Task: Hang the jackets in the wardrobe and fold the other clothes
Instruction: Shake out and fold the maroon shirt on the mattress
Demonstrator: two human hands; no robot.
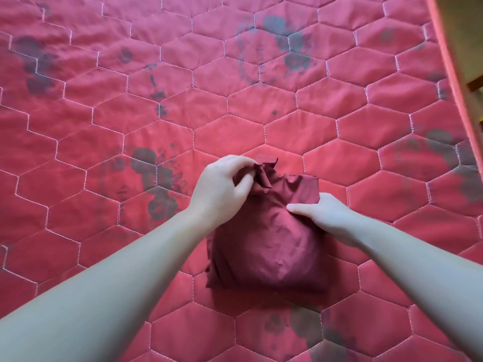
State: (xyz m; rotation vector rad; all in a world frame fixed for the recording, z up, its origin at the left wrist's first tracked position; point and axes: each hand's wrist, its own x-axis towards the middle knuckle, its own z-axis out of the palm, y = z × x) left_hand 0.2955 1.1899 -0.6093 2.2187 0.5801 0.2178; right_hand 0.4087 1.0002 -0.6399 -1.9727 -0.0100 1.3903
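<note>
Maroon garment (pixel 266 239), folded down to a compact bundle, lies on a red quilted mattress (pixel 183 100) directly in front of the person, seen from the head camera. The left hand (pixel 222 186) pinches a bunched corner of cloth at the bundle's far end, fingers curled tight around it; the right hand (pixel 321 212) grips the bundle's right edge, thumb laid flat across the top and the other fingers hidden beneath the fabric. The folding step appears close to done: the loose gathered corner looks like the last part to deal with, and the next move likely calls for tucking or flattening it while the right hand steadies the stack. The mattress, stitched in hexagons, bears faded dark floral prints. At far right its piped edge (pixel 449 74) meets a dim strip of room, too blurred to make out.
</note>
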